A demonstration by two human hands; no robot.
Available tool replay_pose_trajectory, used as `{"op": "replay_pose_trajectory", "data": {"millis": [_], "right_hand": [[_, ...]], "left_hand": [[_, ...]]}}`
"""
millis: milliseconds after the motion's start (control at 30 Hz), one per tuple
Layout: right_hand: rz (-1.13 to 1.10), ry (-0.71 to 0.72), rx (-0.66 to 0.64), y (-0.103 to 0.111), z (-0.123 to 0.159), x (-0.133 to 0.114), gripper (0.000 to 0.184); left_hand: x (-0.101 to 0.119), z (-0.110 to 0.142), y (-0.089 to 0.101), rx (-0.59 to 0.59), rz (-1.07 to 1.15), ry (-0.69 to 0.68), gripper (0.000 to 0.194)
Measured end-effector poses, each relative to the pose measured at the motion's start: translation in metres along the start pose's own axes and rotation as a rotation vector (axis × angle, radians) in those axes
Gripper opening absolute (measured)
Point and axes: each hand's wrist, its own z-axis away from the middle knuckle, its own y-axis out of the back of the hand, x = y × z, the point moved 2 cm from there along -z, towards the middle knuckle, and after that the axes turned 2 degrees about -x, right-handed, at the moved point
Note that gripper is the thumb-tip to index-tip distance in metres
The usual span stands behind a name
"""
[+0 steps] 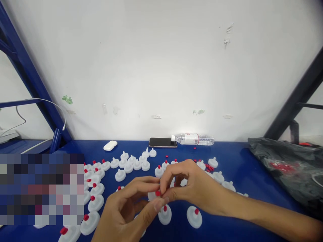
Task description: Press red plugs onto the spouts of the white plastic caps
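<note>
Flanking a red cap [157,193], left hand [131,208] touches right hand [188,185].

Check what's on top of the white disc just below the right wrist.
A red cap sits on the white disc, at its centre. Whatever the cap encloses is covered, so can't be seen.

Looks bright and evenly lit, with glints on the bottle [193,139]; stretches toward the edges, darkens at upper right, pixelates at lower left.
</note>
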Motion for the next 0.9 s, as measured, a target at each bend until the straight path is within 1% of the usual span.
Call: {"op": "replay_pose_trajectory", "data": {"millis": [67,200,233,300,400,500,567,633,700,767,833,900], "right_hand": [[0.075,0.049,0.005,0.001,0.0,0.0,0.016],[0.22,0.133,-0.027,0.003,0.0,-0.004,0.013],[0.238,0.151,-0.034,0.003,0.0,-0.005,0.012],[0.259,0.178,-0.034,0.002,0.002,-0.005,0.013],[0.348,0.19,0.008,-0.001,0.004,-0.006,0.025],[0.466,0.16,0.046,-0.003,0.006,-0.008,0.048],[0.493,0.122,0.027,-0.005,0.007,-0.009,0.061],[0.511,0.114,0.005,-0.006,0.008,-0.008,0.061],[0.548,0.16,0.031,-0.005,0.008,-0.006,0.052],[0.6,0.253,0.072,-0.004,0.008,-0.004,0.049],[0.645,0.353,0.079,-0.004,0.009,-0.001,0.051],[0.667,0.43,0.055,-0.005,0.01,0.002,0.046]], "left_hand": [[-0.002,-0.003,0.001,-0.026,0.045,0.042,0.015],[-0.003,-0.002,-0.002,0.072,0.172,0.1,0.022],[-0.003,-0.002,-0.003,0.082,0.186,0.101,0.023],[-0.003,-0.002,-0.004,0.059,0.186,0.095,0.024],[-0.002,-0.002,-0.003,0.054,0.186,0.098,0.025],[-0.003,-0.001,-0.001,0.116,0.23,0.135,0.027],[-0.004,-0.002,-0.001,0.107,0.277,0.148,0.027],[-0.006,-0.004,-0.001,0.07,0.321,0.141,0.026],[-0.009,-0.005,-0.001,0.028,0.359,0.123,0.025],[-0.014,-0.007,-0.001,-0.015,0.428,0.118,0.032],[-0.019,-0.008,-0.001,-0.065,0.534,0.147,0.05],[-0.022,-0.008,-0.002,-0.104,0.604,0.184,0.066]]}}
